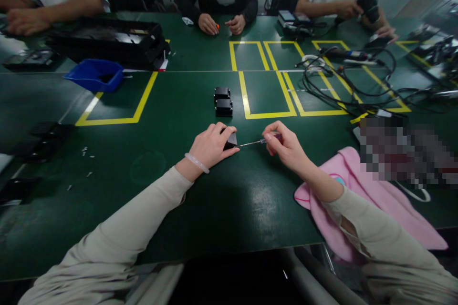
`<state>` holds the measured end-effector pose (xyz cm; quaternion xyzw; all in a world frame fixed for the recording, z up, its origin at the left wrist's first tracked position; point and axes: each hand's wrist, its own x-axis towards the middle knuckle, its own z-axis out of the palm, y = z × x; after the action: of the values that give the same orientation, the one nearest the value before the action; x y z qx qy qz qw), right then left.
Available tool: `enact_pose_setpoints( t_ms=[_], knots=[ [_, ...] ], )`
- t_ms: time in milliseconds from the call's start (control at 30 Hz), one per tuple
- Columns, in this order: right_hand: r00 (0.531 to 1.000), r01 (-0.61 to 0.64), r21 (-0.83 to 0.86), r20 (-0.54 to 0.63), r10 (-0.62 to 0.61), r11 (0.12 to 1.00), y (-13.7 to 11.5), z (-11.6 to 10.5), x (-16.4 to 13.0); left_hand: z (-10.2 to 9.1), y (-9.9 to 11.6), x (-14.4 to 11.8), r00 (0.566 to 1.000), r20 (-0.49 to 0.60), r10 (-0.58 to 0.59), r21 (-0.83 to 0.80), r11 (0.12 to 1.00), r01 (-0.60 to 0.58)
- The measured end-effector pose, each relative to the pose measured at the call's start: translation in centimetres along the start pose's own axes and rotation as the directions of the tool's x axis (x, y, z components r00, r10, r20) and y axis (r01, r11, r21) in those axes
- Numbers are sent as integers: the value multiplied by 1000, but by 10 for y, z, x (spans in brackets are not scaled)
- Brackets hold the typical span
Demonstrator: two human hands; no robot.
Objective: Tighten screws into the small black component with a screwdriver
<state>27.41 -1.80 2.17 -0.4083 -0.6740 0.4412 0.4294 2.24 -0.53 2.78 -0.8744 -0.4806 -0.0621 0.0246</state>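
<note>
My left hand (213, 144) rests on the green table (214, 200) and grips a small black box (231, 140), mostly hidden under the fingers. My right hand (284, 145) pinches a thin screwdriver (255, 142) held level, its metal tip touching the right side of that box. A pale bangle sits on my left wrist. Two more small black boxes (223, 101) stand together a little farther away on the table, untouched.
Yellow taped rectangles (266, 90) mark the table. A blue bin (96, 75) and a black tray (110, 40) lie far left, tangled cables (343, 81) far right, a pink cloth (361, 200) near right. Small screws (86, 152) are scattered left. Three people sit opposite.
</note>
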Motion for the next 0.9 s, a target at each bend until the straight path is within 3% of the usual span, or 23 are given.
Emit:
enact_pose_setpoints(
  t_ms=[900],
  knots=[
    [999,34,-9,-28,-35,999,0,0,-1,-2,1,0,1000,24,-14,-4,1000,14]
  ],
)
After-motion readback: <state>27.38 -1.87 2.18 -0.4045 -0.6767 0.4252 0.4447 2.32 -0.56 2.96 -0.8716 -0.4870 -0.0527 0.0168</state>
